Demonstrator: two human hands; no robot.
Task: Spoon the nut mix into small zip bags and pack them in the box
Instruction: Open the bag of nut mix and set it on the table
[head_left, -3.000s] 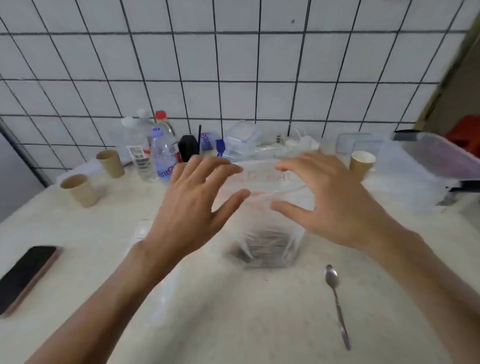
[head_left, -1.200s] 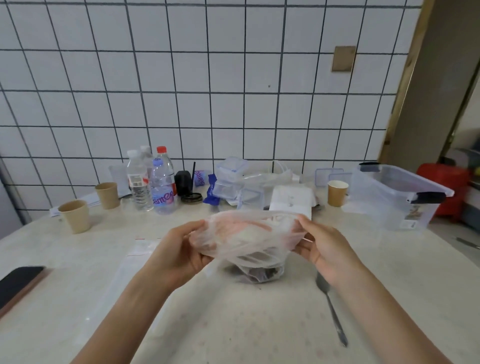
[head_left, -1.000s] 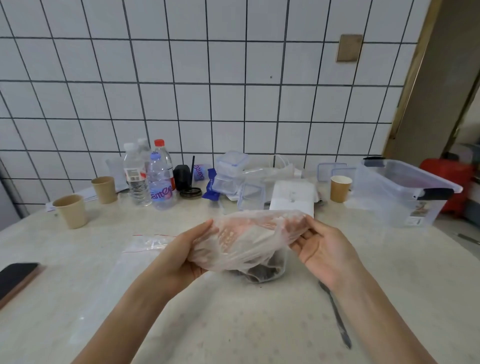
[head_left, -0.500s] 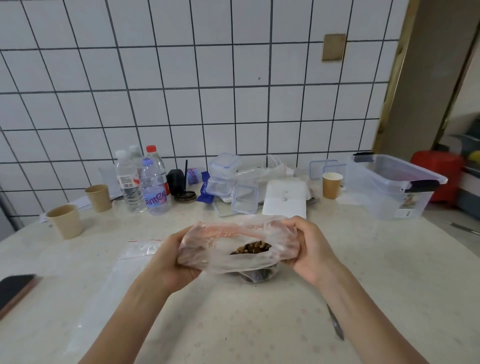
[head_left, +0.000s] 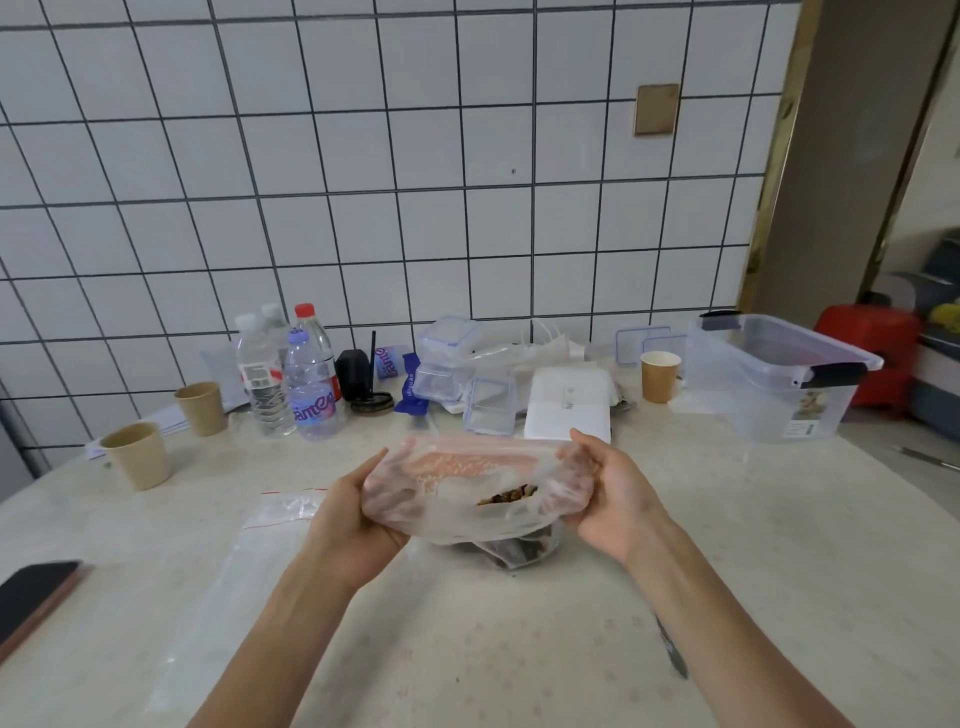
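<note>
Both the left hand (head_left: 358, 519) and right hand (head_left: 613, 499) now grip the crumpled clear plastic bag of nut mix (head_left: 478, 493), its mouth newly parted between the fingers (head_left: 584, 449), exposing nuts for spooning.

The worktop (head_left: 779, 545) looks like pale stone or laminate, smooth with a soft sheen and faint speckling; the big bag (head_left: 467, 493) is thin, crinkled plastic, cloudy and slightly glossy; the small zip bags (head_left: 249, 561) lying flat are clear, slick film with a red seal line; the box (head_left: 769, 389) is clear rigid plastic, glossy, with dark clips; the cups (head_left: 136, 454) are matt brown paper; the bottles (head_left: 311, 384) are shiny clear plastic; the wall (head_left: 415, 182) is glazed white tile with dark grout; the phone (head_left: 36, 587) has a glossy black face.
</note>
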